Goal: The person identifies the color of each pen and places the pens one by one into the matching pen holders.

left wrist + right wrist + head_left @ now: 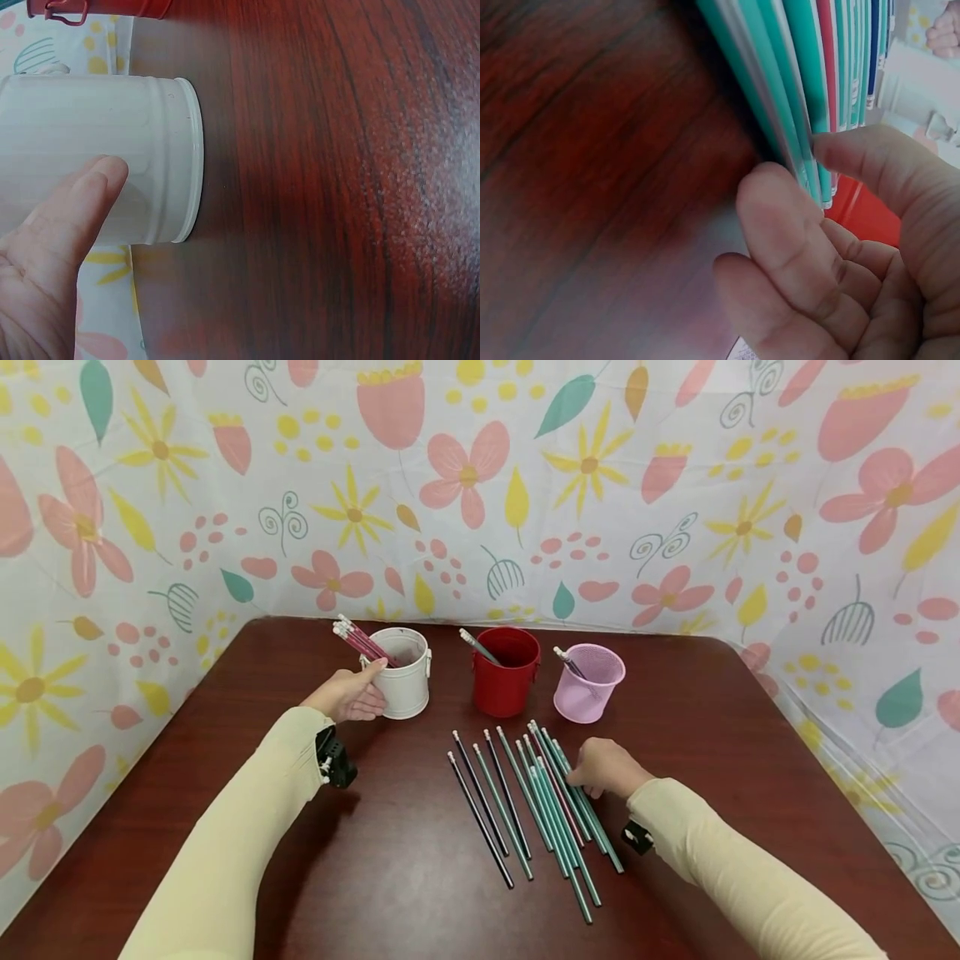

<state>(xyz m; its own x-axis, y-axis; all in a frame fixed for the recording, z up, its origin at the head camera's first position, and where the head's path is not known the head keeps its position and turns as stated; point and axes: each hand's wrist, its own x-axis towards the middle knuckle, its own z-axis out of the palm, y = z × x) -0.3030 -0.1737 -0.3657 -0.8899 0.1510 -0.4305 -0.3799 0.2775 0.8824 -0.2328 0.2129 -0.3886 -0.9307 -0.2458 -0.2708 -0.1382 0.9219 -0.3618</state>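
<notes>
My left hand [348, 693] is at the left side of a white bucket [411, 687], thumb by the rim, straight fingers lying along the wall in the left wrist view. Several pink pencils [367, 645] with white erasers lean out of that bucket. At the right edge of a loose row of pencils, my right hand [609, 767] pinches a green pencil [759, 94] between thumb and forefinger, near the eraser ends. Beside it lie several more green pencils, a pink pencil [828, 45] and, farther left, dark blue pencils [481, 820].
A red bucket [504, 695] with a greyish green pencil [480, 647] stands in the middle. Right of it is a pink mesh cup [588, 700] holding dark pencils. The dark wooden table [390, 860] backs onto a floral cloth [495, 568].
</notes>
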